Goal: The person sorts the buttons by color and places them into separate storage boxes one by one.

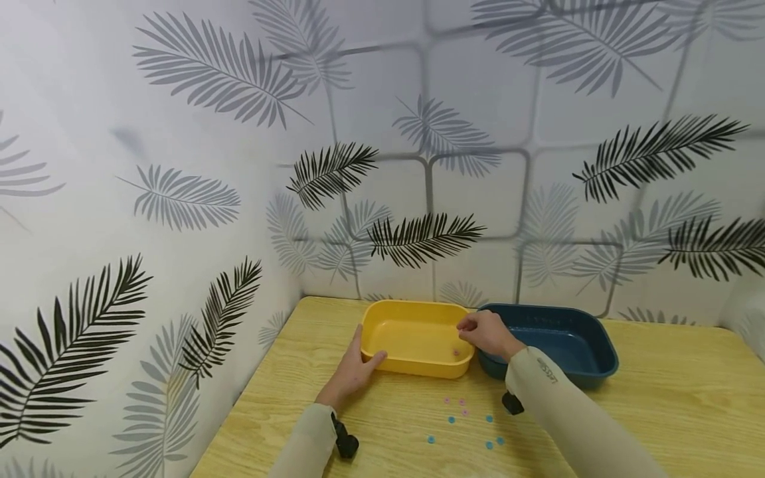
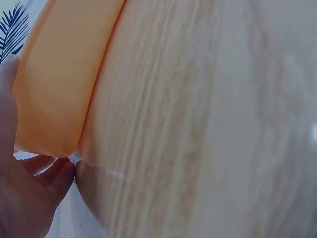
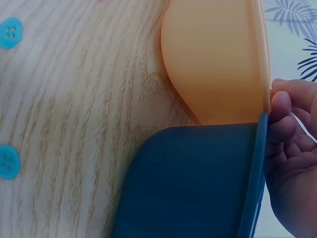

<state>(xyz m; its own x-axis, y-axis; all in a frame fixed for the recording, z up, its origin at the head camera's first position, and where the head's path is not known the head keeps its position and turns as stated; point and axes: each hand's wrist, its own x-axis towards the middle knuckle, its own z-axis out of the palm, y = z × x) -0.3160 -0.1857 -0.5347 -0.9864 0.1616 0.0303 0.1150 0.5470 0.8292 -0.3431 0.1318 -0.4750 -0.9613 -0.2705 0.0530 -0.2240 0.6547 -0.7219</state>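
My left hand [image 1: 352, 372] grips the left end of a yellow plastic basin [image 1: 412, 366], its thumb at the front rim and its fingers round the corner. In the left wrist view, fingertips [image 2: 62, 176] curl close to the basin's lower edge. Over the basin's right end hangs my right hand [image 1: 485, 332], fingers bent and thumb near the index finger. The basin rims hide part of its fingertips in the right wrist view; I cannot tell whether they pinch anything. A small pink button [image 1: 456, 352] shows inside the yellow basin, below that hand.
A dark blue basin [image 1: 606, 355] stands against the yellow one's right end, partly behind the right forearm. In front, several blue buttons [image 1: 451, 419] and a few pink buttons [image 1: 462, 402] lie scattered on the wooden table [image 1: 675, 392]. A leaf-patterned wall [image 1: 382, 199] rises behind.
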